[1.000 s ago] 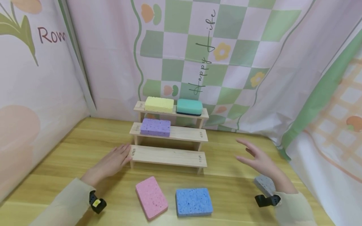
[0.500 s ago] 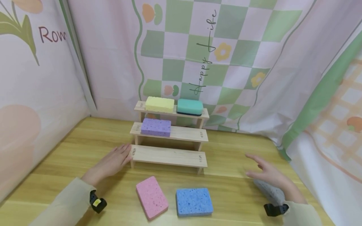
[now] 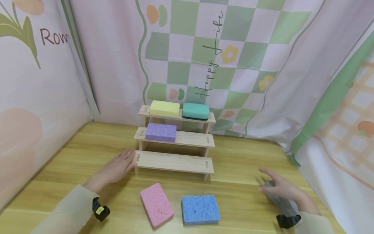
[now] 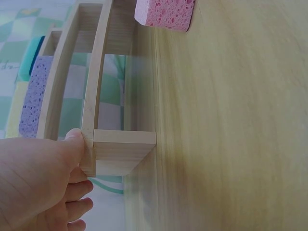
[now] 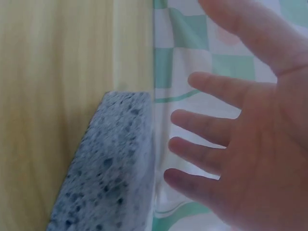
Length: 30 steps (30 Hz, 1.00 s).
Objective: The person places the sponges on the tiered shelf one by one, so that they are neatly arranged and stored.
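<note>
A three-tier wooden stand [image 3: 175, 161] rises in steps at the middle of the table. My left hand [image 3: 117, 165] rests against the left end of its lowest step; in the left wrist view the thumb [image 4: 74, 139] touches the board's end. On the right, my right hand [image 3: 284, 189] hovers above a grey speckled sponge [image 3: 280, 203], partly hiding it in the head view. The right wrist view has the fingers spread apart beside the grey sponge [image 5: 106, 163], with a gap between. A pink sponge [image 3: 156, 205] and a blue sponge [image 3: 200, 209] lie flat in front of the stand.
On the top tier sit a yellow sponge [image 3: 164, 109] and a teal sponge [image 3: 195, 111] with a dark base. A purple sponge [image 3: 160, 132] occupies the left of the middle tier. Printed curtains [image 3: 117, 65] enclose the wooden table [image 3: 233, 191] at the back and sides.
My right hand has moved right and toward me, over the grey sponge. The left hand has stayed at the stand's end, and the stand and the other sponges have not moved.
</note>
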Motion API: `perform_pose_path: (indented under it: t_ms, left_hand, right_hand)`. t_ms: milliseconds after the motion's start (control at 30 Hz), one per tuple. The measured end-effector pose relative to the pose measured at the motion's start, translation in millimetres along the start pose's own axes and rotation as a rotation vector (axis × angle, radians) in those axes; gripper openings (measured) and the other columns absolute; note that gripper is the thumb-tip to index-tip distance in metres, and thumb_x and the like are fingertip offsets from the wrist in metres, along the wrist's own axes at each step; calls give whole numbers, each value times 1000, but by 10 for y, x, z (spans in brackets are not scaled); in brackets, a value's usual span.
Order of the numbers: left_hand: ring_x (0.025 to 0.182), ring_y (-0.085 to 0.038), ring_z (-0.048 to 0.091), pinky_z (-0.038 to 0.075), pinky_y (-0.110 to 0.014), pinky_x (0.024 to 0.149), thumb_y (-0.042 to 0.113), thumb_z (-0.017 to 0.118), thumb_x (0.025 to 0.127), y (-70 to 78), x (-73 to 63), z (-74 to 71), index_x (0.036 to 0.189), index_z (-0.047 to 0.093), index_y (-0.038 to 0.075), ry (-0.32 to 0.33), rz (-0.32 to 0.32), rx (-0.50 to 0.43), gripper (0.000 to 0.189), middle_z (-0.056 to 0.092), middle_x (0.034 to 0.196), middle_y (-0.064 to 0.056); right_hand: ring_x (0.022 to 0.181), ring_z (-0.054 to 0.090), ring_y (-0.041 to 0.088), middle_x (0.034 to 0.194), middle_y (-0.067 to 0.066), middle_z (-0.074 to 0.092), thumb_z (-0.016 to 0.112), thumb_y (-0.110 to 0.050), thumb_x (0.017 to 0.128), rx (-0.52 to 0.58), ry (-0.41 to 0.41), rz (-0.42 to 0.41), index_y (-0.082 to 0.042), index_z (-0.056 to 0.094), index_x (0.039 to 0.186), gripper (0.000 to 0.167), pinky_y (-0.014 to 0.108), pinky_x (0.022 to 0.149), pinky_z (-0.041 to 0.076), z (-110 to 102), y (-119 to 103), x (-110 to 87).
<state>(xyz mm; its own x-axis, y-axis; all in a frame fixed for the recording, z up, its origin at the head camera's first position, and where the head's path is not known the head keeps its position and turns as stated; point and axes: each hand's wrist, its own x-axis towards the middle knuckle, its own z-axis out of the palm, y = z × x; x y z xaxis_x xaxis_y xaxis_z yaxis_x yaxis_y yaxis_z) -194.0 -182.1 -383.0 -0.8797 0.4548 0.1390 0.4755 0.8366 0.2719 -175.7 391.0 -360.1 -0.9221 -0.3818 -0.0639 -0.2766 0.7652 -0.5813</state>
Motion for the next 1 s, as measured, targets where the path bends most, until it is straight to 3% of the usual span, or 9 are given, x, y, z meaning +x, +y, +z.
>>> perform_pose_path:
  t_ms: [167, 567, 733, 1000]
  left_hand:
    - [128, -46, 25, 18, -55, 105, 22, 37, 101, 6, -1, -6, 134, 30, -16, 1, -1, -1, 52, 27, 140, -31]
    - [128, -45, 25, 18, -55, 105, 21, 37, 101, -3, 6, 14, 134, 29, -16, 3, 3, -5, 51, 26, 140, -31]
    - [128, -46, 25, 18, -55, 105, 20, 38, 100, 3, -5, 5, 134, 29, -17, 6, 5, -6, 51, 26, 140, -31]
    - [128, -46, 25, 18, -55, 105, 20, 39, 100, 4, -6, 1, 134, 29, -17, 6, -1, -4, 51, 27, 140, -31]
  right_hand:
    - [117, 23, 61, 133, 44, 22, 66, -19, 85, 32, -61, 86, 15, 23, 137, 76, 66, 85, 35, 4, 39, -36]
    - [116, 25, 61, 130, 45, 24, 69, -21, 82, 2, -34, 142, 20, 23, 133, 79, 64, 86, 36, -12, 189, -110]
    - [114, 30, 59, 129, 45, 25, 70, -23, 82, -26, -38, 188, 20, 23, 132, 81, 63, 86, 36, -21, 255, -137]
    - [106, 42, 49, 124, 46, 30, 68, -29, 82, -73, -39, 317, 20, 20, 131, 84, 51, 80, 42, -63, 282, -114]
